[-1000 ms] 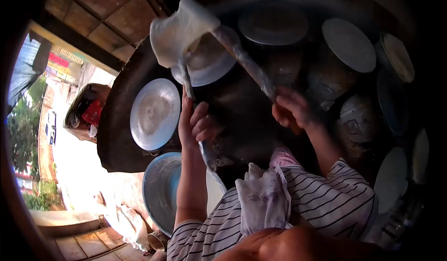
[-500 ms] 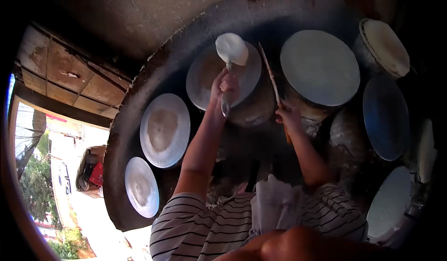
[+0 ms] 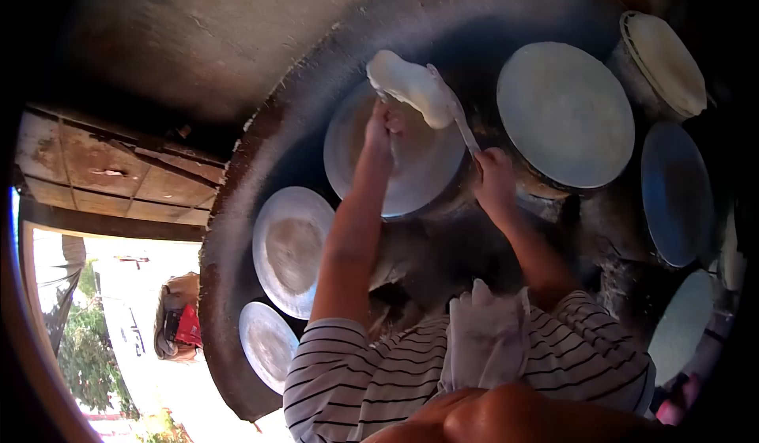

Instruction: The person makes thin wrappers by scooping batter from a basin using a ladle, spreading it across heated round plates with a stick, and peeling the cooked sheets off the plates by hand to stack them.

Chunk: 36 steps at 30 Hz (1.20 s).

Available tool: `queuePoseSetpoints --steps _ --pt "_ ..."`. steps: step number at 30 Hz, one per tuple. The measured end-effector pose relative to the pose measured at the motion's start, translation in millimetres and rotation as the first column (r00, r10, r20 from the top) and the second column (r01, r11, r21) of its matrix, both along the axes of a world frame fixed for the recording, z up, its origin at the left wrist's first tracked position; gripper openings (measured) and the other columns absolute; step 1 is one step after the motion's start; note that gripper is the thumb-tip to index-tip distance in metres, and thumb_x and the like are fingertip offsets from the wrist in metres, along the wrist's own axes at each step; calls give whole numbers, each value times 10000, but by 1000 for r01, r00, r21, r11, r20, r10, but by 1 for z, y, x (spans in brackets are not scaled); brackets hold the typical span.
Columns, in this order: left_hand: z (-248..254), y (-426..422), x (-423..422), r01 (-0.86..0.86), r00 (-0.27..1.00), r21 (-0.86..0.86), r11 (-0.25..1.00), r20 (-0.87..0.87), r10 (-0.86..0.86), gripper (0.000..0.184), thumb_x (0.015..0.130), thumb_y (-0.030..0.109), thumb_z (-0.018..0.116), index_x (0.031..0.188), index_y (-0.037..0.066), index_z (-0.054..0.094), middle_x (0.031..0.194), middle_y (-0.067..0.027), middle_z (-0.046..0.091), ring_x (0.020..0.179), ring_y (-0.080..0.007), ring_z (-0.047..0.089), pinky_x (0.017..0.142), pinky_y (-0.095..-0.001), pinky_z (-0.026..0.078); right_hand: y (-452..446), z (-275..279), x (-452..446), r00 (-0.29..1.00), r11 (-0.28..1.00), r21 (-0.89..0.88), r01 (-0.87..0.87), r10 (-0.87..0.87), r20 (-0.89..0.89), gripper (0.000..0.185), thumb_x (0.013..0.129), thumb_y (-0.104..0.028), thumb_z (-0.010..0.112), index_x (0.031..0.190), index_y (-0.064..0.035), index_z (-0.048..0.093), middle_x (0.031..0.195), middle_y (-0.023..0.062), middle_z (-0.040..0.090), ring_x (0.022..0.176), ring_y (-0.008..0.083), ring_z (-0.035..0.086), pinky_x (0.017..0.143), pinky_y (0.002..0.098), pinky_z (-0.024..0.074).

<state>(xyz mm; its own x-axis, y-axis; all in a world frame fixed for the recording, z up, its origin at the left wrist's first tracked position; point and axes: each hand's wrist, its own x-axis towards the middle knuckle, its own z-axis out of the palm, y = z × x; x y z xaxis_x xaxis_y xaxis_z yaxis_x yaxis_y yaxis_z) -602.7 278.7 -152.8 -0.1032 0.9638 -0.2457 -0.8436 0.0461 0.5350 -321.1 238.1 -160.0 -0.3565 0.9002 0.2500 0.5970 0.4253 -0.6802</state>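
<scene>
While white batter (image 3: 411,85) hangs off a ladle (image 3: 394,152), it is above a big round pan (image 3: 411,178).
The left hand (image 3: 383,121) has its fingers curled shut around the ladle; the right hand (image 3: 495,177) grips a flat stick (image 3: 464,126) beside the batter.

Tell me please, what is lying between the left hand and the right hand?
In the head view, a round plate with a browned middle fills most of the stretch between the left hand and the right hand.
</scene>
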Motion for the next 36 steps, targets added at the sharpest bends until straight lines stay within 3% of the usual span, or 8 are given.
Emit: queuePoseSetpoints --steps 3,7,15,19,21,23,31,36 --pt "24 -25 -8 -19 918 -86 996 392 51 103 983 220 423 1026 196 513 594 57 296 452 -36 300 379 -173 285 -23 6 -12 994 995 4 -103 103 46 386 691 22 583 1074 -17 591 1033 146 517 995 340 515 836 416 453" --pt "13 -23 -36 -39 938 -37 999 344 49 153 981 266 450 858 183 489 595 62 298 444 -41 302 376 -187 296 19 7 -66 999 995 98 -36 32 38 396 696 1 585 1084 -76 614 1098 108 550 1008 322 536 844 412 466" --pt "10 -72 -66 -71 666 48 996 746 11 328 974 262 436 688 116 373 519 46 305 388 -37 284 342 -192 255 11 7 -59 997 991 109 -73 72 8 295 681 -11 584 957 -77 667 1028 69 610 984 307 561 827 396 480" --pt "-9 -106 -85 -81 541 218 972 829 -141 308 937 186 469 658 114 360 490 51 312 364 -40 283 341 -199 283 42 1 -31 998 984 172 -42 32 61 330 668 4 594 974 -85 680 1013 78 625 967 304 576 827 368 489" --pt "-2 -134 -67 -183 515 155 971 856 -40 285 930 158 484 676 107 365 485 60 317 358 -35 288 342 -198 282 28 12 -35 995 994 -38 -99 98 -29 320 668 22 590 966 -62 672 995 99 623 946 305 586 821 367 491" --pt "0 -146 -51 -287 405 132 949 914 -5 273 929 151 482 683 100 375 484 62 320 354 -35 295 336 -198 285 17 5 -74 985 989 46 -140 143 -92 310 673 25 589 965 -44 665 989 111 622 949 299 592 819 371 487" --pt "-17 -185 3 -468 358 237 851 931 -63 309 942 181 466 661 110 358 480 37 367 335 -59 341 316 -209 327 61 10 -40 972 963 182 -200 170 164 338 657 13 603 970 -91 683 1022 62 629 942 288 581 832 362 482" --pt "8 -174 48 -556 378 311 771 921 -99 355 964 217 440 636 116 349 464 41 332 329 -61 334 307 -215 331 86 -2 -120 892 890 65 -451 445 82 282 683 3 595 941 -76 677 994 93 613 961 308 581 819 393 483"
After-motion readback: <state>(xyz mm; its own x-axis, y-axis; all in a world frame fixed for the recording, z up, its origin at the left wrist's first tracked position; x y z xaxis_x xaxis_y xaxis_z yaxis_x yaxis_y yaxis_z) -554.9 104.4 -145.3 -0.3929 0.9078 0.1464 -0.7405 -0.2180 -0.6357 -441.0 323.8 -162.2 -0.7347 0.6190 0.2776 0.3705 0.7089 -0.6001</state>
